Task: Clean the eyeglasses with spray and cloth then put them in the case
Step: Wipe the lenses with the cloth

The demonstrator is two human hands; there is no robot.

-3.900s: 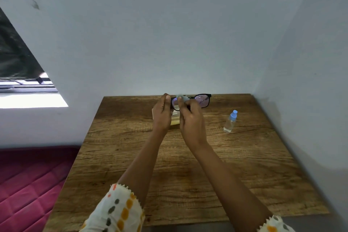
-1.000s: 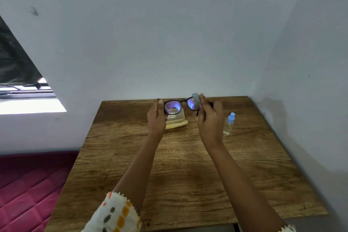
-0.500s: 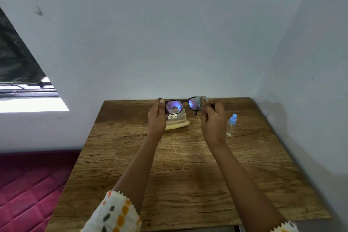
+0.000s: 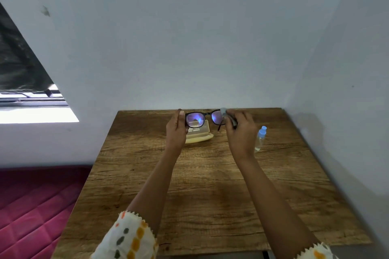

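Black-framed eyeglasses (image 4: 196,119) with purple-tinted lenses are held up above the far part of the wooden table (image 4: 210,185). My left hand (image 4: 176,130) grips the frame's left end. My right hand (image 4: 240,130) pinches a small grey cloth (image 4: 223,111) against the right lens and hides that end of the frame. Behind and below the glasses an open pale yellow case (image 4: 200,135) lies on the table. A small clear spray bottle (image 4: 260,137) with a blue cap stands just right of my right hand.
White walls close in behind the table and along its right side. A pink quilted surface (image 4: 31,206) lies lower to the left. A bright window opening (image 4: 31,109) is at the far left.
The cloth hand moved from the left lens to the right lens about 3.9 s ago to now. Over the last second the glasses stayed held up, with the cloth shifting slightly on the right lens.
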